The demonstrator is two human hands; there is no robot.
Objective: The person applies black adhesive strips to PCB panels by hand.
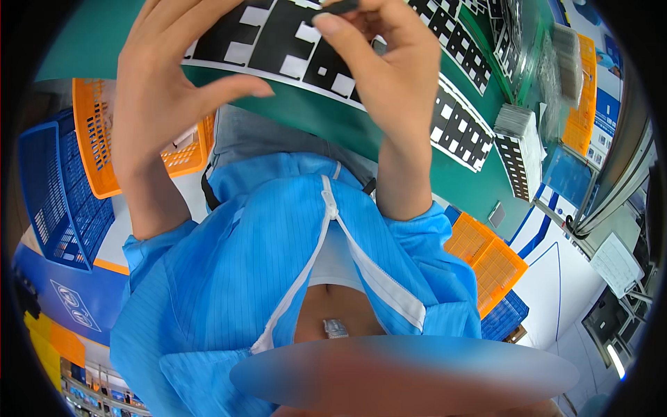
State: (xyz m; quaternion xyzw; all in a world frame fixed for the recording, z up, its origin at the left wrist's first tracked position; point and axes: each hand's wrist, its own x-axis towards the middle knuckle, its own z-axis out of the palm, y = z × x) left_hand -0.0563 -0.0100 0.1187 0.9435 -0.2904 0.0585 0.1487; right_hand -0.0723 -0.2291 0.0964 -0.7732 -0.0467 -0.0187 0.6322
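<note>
A black sheet with white rectangular patches and a white border (281, 38) lies on the green table at the top of the view. My left hand (163, 76) is open over the sheet's left end, thumb spread away and fingers stretched out; its fingertips run out of the picture. Above the sheet's right part, my right hand (396, 62) pinches a small flat black piece (340, 7) between thumb and fingers. Part of that piece is hidden by the fingers. More patterned sheets (462, 128) lie right of my right hand.
A stack of sheets (517, 149) stands on the green table (479, 184) at the right, near clear plastic wrapping (549, 83). Below the table sit an orange basket (94, 139) and a blue basket (66, 194) on the left, with another orange basket (486, 257) on the right.
</note>
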